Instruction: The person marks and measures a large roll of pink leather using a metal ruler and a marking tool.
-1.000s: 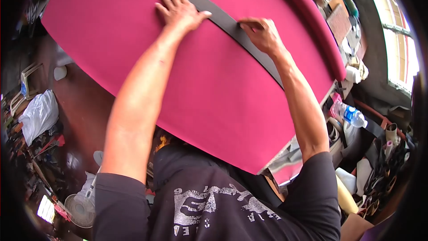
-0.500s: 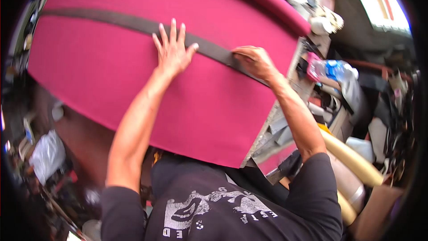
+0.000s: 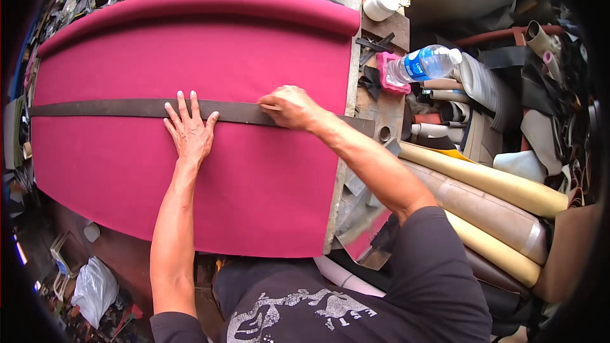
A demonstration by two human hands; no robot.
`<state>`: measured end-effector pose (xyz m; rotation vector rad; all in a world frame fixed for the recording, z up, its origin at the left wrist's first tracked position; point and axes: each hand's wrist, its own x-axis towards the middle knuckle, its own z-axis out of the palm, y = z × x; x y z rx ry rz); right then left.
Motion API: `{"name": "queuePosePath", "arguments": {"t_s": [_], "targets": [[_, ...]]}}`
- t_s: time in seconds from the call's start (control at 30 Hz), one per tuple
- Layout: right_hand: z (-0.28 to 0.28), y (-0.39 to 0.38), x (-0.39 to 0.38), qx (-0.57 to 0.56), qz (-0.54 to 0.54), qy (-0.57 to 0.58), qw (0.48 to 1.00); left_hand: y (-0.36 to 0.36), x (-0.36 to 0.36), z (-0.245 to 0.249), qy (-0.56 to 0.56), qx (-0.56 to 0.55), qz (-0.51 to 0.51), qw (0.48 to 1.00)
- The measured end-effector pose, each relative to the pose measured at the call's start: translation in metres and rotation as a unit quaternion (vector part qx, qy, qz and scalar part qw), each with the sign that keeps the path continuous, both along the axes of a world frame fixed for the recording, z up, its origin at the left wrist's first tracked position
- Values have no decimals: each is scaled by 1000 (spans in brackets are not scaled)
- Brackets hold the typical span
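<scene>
A sheet of dark pink material [image 3: 267, 184] lies over the table, its far part wound into a roll [image 3: 203, 3]. Across the sheet runs a long dark straight strip [image 3: 95, 108]. My left hand [image 3: 189, 130] presses on the strip and the material with its fingers spread. Further right, my right hand [image 3: 289, 107] is closed in a pinch over the strip's upper edge. Whatever it holds is too small to make out.
Right of the sheet are a plastic bottle [image 3: 429, 63] in a pink tray [image 3: 387, 71], a white jar [image 3: 381, 5] and a dark ring [image 3: 384, 133]. Rolls of material [image 3: 489, 178] lie at the right. A plastic bag [image 3: 95, 289] is at the lower left.
The view has turned and shifted, so the strip looks more level and the roll shows more fully. My right hand is now further left along the strip, nearer my left hand, which stays spread.
</scene>
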<state>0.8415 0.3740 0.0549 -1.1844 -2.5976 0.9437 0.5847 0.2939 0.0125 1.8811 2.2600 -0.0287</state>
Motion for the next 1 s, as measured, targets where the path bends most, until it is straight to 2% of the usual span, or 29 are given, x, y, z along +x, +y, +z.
{"name": "queuePosePath", "arguments": {"t_s": [0.07,0.17,0.2,0.23,0.27,0.33,0.4,0.47,0.5,0.53,0.57,0.63,0.67,0.73,0.77,0.83,0.87,0.93,1.0], "targets": [[-11,-6,50,61,30,48,997,1,-2,1,2,-6,4,1000],[15,-22,145,34,14,46,998,0,-3,-5,8,9,0,1000],[27,-24,173,33,16,-24,999,-1,-3,-6,12,15,-2,1000],[36,-19,202,-3,35,-210,977,-1,-3,-6,6,17,-2,1000],[45,-20,223,-44,51,-387,920,-5,1,-4,8,6,-11,1000],[88,-30,222,-48,-45,-282,957,-1,-3,-2,20,-3,-1,1000],[120,-19,189,77,-129,-54,987,-6,0,-13,8,30,-26,999],[157,4,126,208,-153,65,964,-3,-2,-18,28,55,-16,998],[174,9,95,178,-192,69,963,-5,-4,-15,6,74,-15,997],[175,18,68,203,-176,97,958,-6,-4,-12,-10,92,-11,996],[182,19,30,177,-198,135,955,-9,-9,-20,-46,153,-12,987],[185,18,-40,172,-168,158,958,-10,-18,-7,-40,106,-9,994],[184,13,-73,159,-164,157,961,-13,-34,-5,-111,111,-7,988],[181,1,-141,146,-129,162,967,-23,-95,8,-176,119,-48,976],[176,-3,-175,88,-141,159,973,-24,-137,9,-138,115,-53,982],[157,-7,-240,51,-126,154,979,-27,-249,1,-78,124,-44,988],[149,-11,-271,6,-139,145,980,-22,-312,-8,-43,105,1,994],[125,-16,-333,-73,-179,168,967,-8,-446,-26,11,151,105,983],[89,-11,-395,-77,-164,146,973,9,-581,-29,15,167,163,972]]}}
